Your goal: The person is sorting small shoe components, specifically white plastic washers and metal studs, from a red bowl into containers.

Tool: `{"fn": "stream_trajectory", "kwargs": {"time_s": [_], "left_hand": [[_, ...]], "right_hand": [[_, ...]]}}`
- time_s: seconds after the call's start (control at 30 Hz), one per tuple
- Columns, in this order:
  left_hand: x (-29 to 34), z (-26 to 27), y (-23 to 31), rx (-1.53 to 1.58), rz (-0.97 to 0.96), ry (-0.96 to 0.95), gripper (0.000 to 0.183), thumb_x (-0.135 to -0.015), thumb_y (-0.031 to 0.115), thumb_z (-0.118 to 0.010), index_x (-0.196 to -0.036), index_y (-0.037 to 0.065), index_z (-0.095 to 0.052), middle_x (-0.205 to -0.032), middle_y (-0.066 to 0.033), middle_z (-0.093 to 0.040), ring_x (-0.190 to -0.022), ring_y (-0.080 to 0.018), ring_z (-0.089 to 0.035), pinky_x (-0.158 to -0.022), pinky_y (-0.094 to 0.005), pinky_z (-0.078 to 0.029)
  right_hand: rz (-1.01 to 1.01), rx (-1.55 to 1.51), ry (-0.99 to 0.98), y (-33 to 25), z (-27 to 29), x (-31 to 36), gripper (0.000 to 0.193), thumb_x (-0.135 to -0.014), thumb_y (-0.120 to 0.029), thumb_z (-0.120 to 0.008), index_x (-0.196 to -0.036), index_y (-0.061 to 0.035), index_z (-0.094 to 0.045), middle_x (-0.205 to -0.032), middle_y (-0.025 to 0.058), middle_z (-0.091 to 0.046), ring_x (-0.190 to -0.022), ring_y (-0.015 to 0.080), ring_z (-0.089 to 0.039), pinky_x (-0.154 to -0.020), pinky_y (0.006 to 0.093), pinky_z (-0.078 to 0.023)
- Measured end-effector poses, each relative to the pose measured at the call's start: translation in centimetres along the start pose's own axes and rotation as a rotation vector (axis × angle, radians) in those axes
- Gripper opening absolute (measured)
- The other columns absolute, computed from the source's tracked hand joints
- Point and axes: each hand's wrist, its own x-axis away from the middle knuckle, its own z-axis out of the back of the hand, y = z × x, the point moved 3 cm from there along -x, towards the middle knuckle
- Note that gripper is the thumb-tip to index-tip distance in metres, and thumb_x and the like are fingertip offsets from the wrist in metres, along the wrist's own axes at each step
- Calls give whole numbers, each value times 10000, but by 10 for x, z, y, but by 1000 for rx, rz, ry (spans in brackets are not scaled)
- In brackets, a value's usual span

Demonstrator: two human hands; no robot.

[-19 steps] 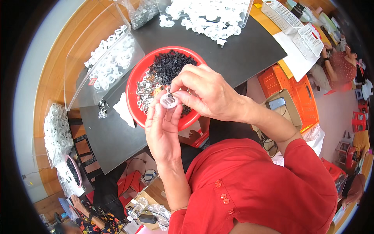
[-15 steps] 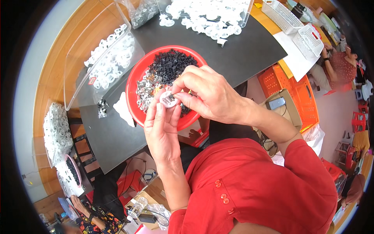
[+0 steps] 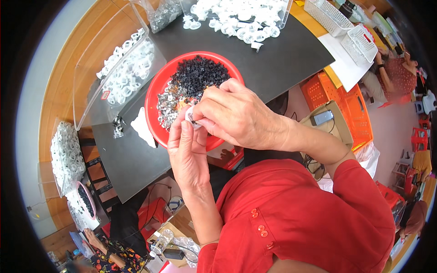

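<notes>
Red basin (image 3: 151,111): here on the black desk (image 3: 136,170), heaped with small black parts (image 3: 200,75) on the far side, shiny metal bits (image 3: 167,103) at the left.
Clear bin (image 3: 81,93): left of the basin, loaded with white ring pieces (image 3: 132,75).
Clear tray (image 3: 286,17): up top, full of white fittings (image 3: 236,19), some lying out on the desk.
Pink bowl (image 3: 92,203): lower left, black parts inside, below a bag of white rings (image 3: 67,150).
White piece (image 3: 189,115): up over the basin, between both hands.
Left grip: left hand (image 3: 187,154), fingertips and thumb closed around the white piece.
Right grip: right hand (image 3: 243,113), thumb and forefinger pinched in on a dark bit (image 3: 193,122) at that piece.
Hard to see: right fingers mask most of the piece, the bit's shape is unclear, and the frame's top cuts off the tray.
In the way: the right hand blocks the basin's near right side.
Around: white baskets (image 3: 331,22), an orange crate (image 3: 364,119), an open cardboard box (image 3: 344,129) holding a grey device (image 3: 322,118).
</notes>
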Motion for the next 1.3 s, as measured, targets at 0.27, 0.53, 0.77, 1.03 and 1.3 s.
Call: {"fn": "stream_trajectory", "kwargs": {"time_s": [0.27,0.53,0.77,1.03,1.3], "left_hand": [[1,-1,0,27,-47,-2,278,-924,102,-597,-1188,17,-568,-1170,-118,-605,-1048,-183,-602,-911,-309,-514],[1,-6,3,32,-80,7,229,-920,97,-603,-1137,28,-581,-1162,-112,-605,-1054,-192,-596,-916,-325,-506],[8,7,4,-51,-62,61,229,-904,87,-628,-1116,11,-589,-1132,-97,-606,-1020,-172,-596,-895,-309,-501],[4,1,2,-106,-60,41,245,-943,106,-573,-1168,16,-541,-1171,-96,-581,-1052,-164,-580,-904,-303,-485],[15,5,21,-412,-198,68,591,-967,424,-461,-1389,18,-383,-1325,-156,-464,-1235,-291,-458,-1025,-393,-359]], "right_hand": [[-71,-137,46,-7,-5,0,115,-789,-62,-635,-883,-31,-575,-823,57,-555,-755,216,-559,-667,331,-438],[-44,-189,79,-8,-3,-4,164,-771,1,-663,-903,-12,-567,-821,86,-571,-728,247,-588,-640,332,-482],[-231,-485,-11,-6,-6,-1,128,-811,10,-641,-925,-6,-583,-789,96,-568,-628,201,-578,-547,307,-470],[-297,-505,-154,3,1,-6,136,-855,-110,-593,-913,13,-591,-818,156,-589,-750,319,-621,-656,378,-497],[-140,-545,-157,10,-17,-102,165,-721,-119,-593,-639,24,-598,-604,165,-612,-587,324,-621,-534,403,-466]]}}
